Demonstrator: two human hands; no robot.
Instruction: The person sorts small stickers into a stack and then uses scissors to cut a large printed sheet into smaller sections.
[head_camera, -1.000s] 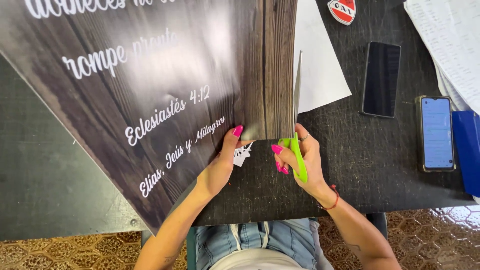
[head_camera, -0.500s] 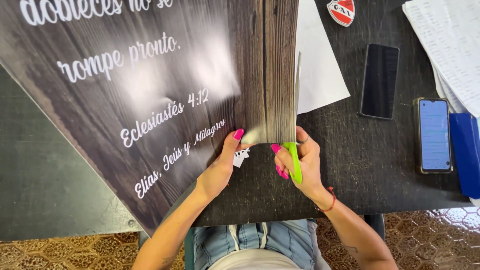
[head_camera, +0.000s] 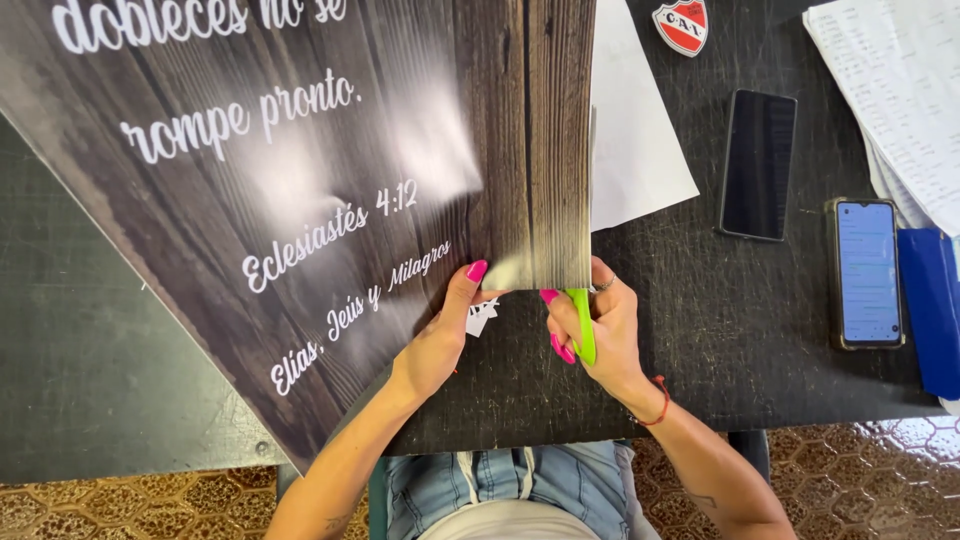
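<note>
Both hands at the lower edge of a large wood-grain print, scissors engaged.

I see the right hand (head_camera: 600, 330) with its grip closed around green-handled scissors (head_camera: 580, 325), fingers through the loops; the blades run up under the print and are hidden, so I cannot tell how wide they stand. The left hand (head_camera: 440, 340) pinches the bottom edge of the dark wood-grain print (head_camera: 300, 200) just left of the scissors, thumb on top. The print bears white lettering, lies tilted across the dark counter (head_camera: 720, 340) and overhangs its near edge. A narrow strip (head_camera: 560, 140) of the print on its right side lies above the scissors. A white sheet (head_camera: 635, 140) shows from under that strip. To the right lie a black phone (head_camera: 757, 165), a lit phone (head_camera: 866, 272), a blue folder (head_camera: 930, 300) and written papers (head_camera: 890, 90). A red-and-white sticker (head_camera: 681, 24) lies at the far edge.
</note>
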